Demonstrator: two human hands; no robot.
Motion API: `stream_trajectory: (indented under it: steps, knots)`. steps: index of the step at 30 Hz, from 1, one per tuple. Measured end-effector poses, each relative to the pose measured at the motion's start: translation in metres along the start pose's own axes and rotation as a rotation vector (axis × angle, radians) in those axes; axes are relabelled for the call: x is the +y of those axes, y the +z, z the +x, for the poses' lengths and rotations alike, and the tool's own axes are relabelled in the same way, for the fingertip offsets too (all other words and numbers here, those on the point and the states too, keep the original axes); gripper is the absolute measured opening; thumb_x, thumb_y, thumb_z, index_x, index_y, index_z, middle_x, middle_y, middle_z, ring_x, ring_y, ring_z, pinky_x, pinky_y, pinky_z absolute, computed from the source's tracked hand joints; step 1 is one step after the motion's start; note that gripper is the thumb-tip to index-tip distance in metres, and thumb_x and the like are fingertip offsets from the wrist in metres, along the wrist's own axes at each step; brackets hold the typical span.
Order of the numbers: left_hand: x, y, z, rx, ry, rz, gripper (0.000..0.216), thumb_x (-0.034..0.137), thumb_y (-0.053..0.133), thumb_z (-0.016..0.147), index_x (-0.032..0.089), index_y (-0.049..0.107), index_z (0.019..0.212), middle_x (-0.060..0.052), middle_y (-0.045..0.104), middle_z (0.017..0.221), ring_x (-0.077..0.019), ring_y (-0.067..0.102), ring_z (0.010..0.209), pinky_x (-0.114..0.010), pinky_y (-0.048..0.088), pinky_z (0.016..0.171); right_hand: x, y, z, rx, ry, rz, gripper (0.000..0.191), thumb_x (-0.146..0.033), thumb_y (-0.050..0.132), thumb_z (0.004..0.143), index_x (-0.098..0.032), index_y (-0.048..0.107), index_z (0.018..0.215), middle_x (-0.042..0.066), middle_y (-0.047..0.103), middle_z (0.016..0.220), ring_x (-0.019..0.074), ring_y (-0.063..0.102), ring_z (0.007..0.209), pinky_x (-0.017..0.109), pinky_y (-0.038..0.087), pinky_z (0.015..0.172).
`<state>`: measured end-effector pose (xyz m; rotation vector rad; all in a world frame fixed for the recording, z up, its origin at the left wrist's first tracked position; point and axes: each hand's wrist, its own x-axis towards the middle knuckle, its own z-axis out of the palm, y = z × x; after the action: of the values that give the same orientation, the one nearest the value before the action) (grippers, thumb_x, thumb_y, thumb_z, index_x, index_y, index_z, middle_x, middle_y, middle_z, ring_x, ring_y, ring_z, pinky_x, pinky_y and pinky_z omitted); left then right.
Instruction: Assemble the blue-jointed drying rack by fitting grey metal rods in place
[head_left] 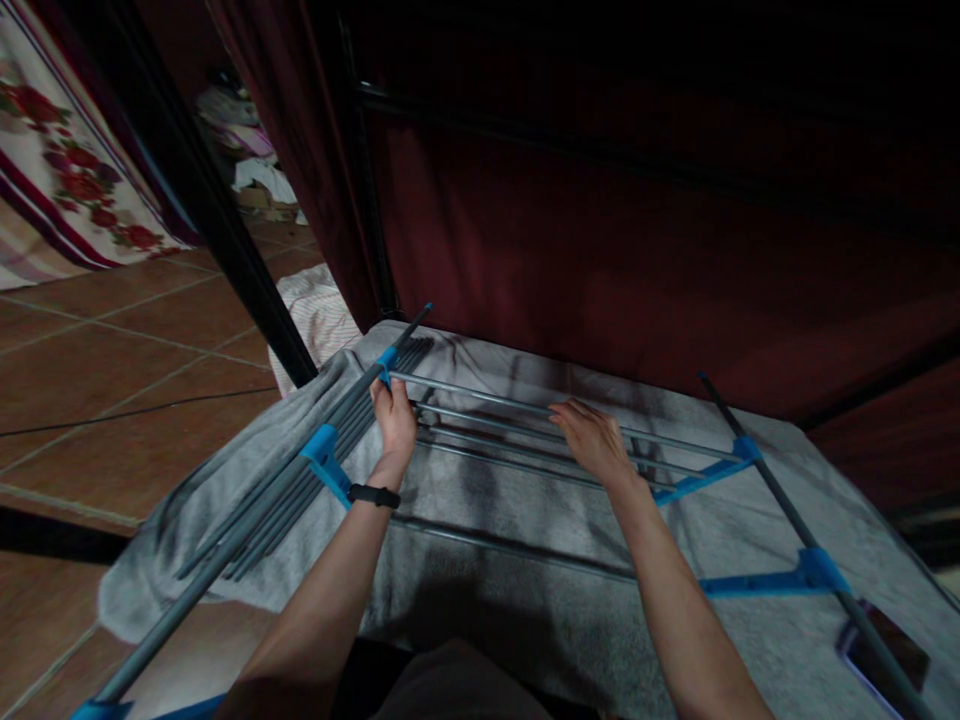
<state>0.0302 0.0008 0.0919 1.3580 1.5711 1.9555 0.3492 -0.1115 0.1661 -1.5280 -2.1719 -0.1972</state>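
Observation:
A partly built rack of grey metal tubes and blue plastic brackets, like a clothes drying rack, stretches across a grey blanket (480,620). My left hand (394,420), with a black wristband, is closed around the left end of the farthest crossbar (480,396), just beside a blue bracket (387,362). Farther right, my right hand (591,436) has its fingers closed over the same crossbar. Several more crossbars run below it to the blue bracket (709,472) on the right-hand upright tube (784,510). The left-hand upright tube (270,500) slants past my left forearm.
Several loose grey tubes (300,500) lie bundled on the blanket at left. A phone (885,655) rests under the right upright. A black post (225,220) and dark red curtain (637,260) bound the bed. A cable (135,411) crosses the tiled floor.

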Motion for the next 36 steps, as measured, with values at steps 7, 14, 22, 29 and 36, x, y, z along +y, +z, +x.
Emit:
stream_trajectory:
  steps: [7, 14, 22, 29, 36]
  knots:
    - [-0.001, -0.001, -0.003, 0.015, -0.051, -0.05, 0.041, 0.052, 0.041, 0.1, 0.018, 0.062, 0.107, -0.013, 0.067, 0.114, -0.0273, 0.061, 0.117, -0.046, 0.044, 0.116, 0.001, -0.006, 0.003, -0.073, 0.023, 0.039, 0.028, -0.025, 0.047, 0.107, -0.026, 0.073, 0.117, 0.005, 0.078, 0.112, 0.0201, 0.074, 0.098, 0.029, 0.051, 0.078]
    - [-0.001, -0.002, -0.004, 0.006, -0.015, -0.032, 0.049, 0.061, 0.043, 0.1, 0.018, 0.062, 0.115, -0.013, 0.066, 0.118, -0.0269, 0.06, 0.119, -0.043, 0.044, 0.115, 0.0, -0.007, 0.003, -0.056, 0.03, 0.035, 0.027, -0.024, 0.05, 0.106, -0.025, 0.074, 0.118, 0.006, 0.078, 0.112, 0.0206, 0.074, 0.098, 0.029, 0.051, 0.077]
    - [-0.006, -0.001, -0.001, 0.016, 0.013, 0.016, 0.057, 0.07, 0.034, 0.1, 0.019, 0.059, 0.1, -0.009, 0.062, 0.099, -0.0246, 0.061, 0.101, -0.044, 0.049, 0.105, -0.002, -0.013, 0.005, -0.118, 0.051, 0.045, 0.029, -0.026, 0.047, 0.108, -0.024, 0.072, 0.121, 0.007, 0.078, 0.115, 0.0219, 0.074, 0.102, 0.03, 0.051, 0.08]
    - [-0.005, -0.001, -0.002, 0.022, 0.02, 0.006, 0.057, 0.07, 0.034, 0.1, 0.019, 0.06, 0.102, -0.011, 0.064, 0.103, -0.0255, 0.062, 0.105, -0.044, 0.049, 0.106, -0.002, -0.013, 0.005, -0.14, 0.062, 0.068, 0.03, -0.026, 0.046, 0.108, -0.025, 0.073, 0.12, 0.008, 0.077, 0.117, 0.0226, 0.074, 0.104, 0.031, 0.051, 0.081]
    - [-0.005, 0.001, -0.001, 0.034, 0.023, -0.007, 0.056, 0.069, 0.035, 0.1, 0.019, 0.06, 0.104, -0.013, 0.067, 0.11, -0.0269, 0.063, 0.112, -0.044, 0.048, 0.108, -0.002, -0.015, 0.006, -0.148, 0.082, 0.07, 0.029, -0.029, 0.046, 0.108, -0.027, 0.073, 0.119, 0.006, 0.078, 0.118, 0.0221, 0.073, 0.105, 0.03, 0.049, 0.079]
